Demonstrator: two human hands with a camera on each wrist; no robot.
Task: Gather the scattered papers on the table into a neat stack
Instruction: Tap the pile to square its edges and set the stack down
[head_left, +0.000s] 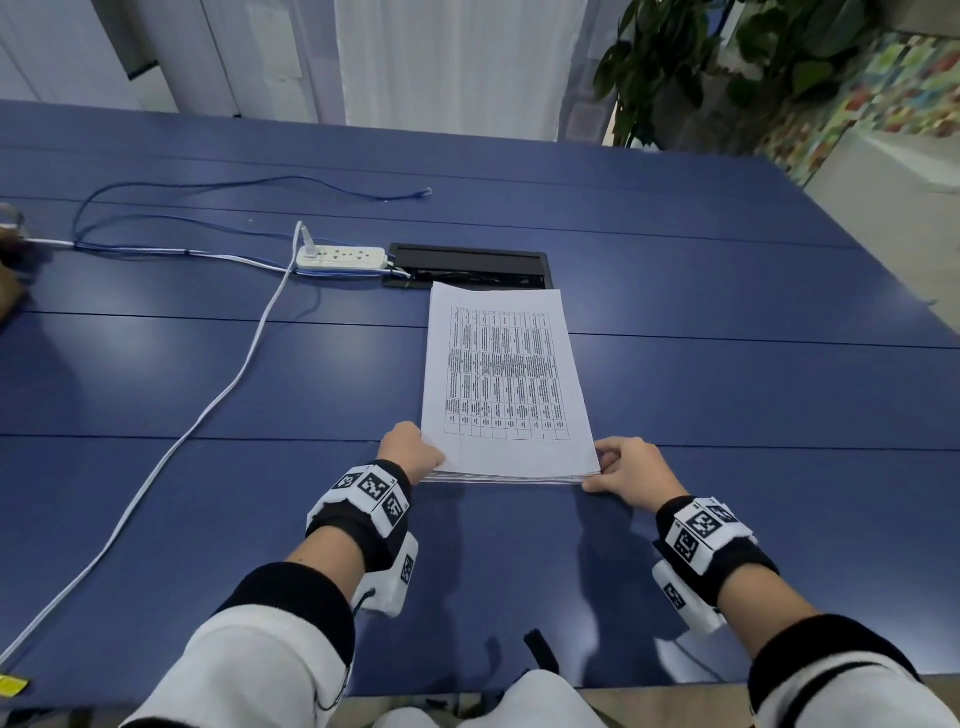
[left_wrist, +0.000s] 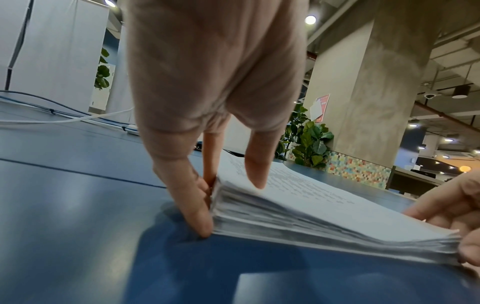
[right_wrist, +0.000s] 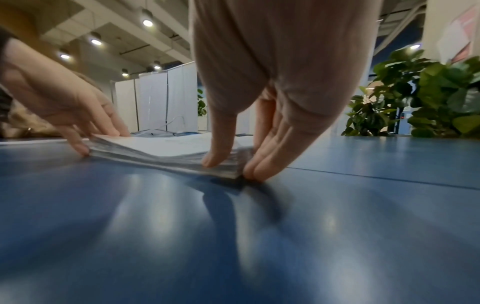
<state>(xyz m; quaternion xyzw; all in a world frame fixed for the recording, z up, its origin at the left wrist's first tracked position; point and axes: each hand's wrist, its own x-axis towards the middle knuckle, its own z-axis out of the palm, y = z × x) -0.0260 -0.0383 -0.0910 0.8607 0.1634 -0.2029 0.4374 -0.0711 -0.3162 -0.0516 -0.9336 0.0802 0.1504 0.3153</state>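
Note:
A thick stack of white papers (head_left: 506, 379), with a printed table on its top sheet, lies on the blue table (head_left: 727, 364) straight ahead of me. My left hand (head_left: 413, 452) stands at its near left corner. Its straight fingers (left_wrist: 197, 205) press against the stack's (left_wrist: 324, 205) left side down to the table, and the thumb (left_wrist: 255, 170) rests over the top sheet. My right hand (head_left: 618, 465) brackets the near right corner. There the thumb (right_wrist: 217, 152) touches the stack's (right_wrist: 166, 148) near edge and straight fingers (right_wrist: 262, 164) press its right side.
A white power strip (head_left: 340, 257) and a black cable hatch (head_left: 467, 265) lie just beyond the stack. A white cable (head_left: 228, 384) runs diagonally to the near left, and a thin blue cable (head_left: 208, 184) loops behind. A plant (head_left: 701, 62) stands past the far right corner.

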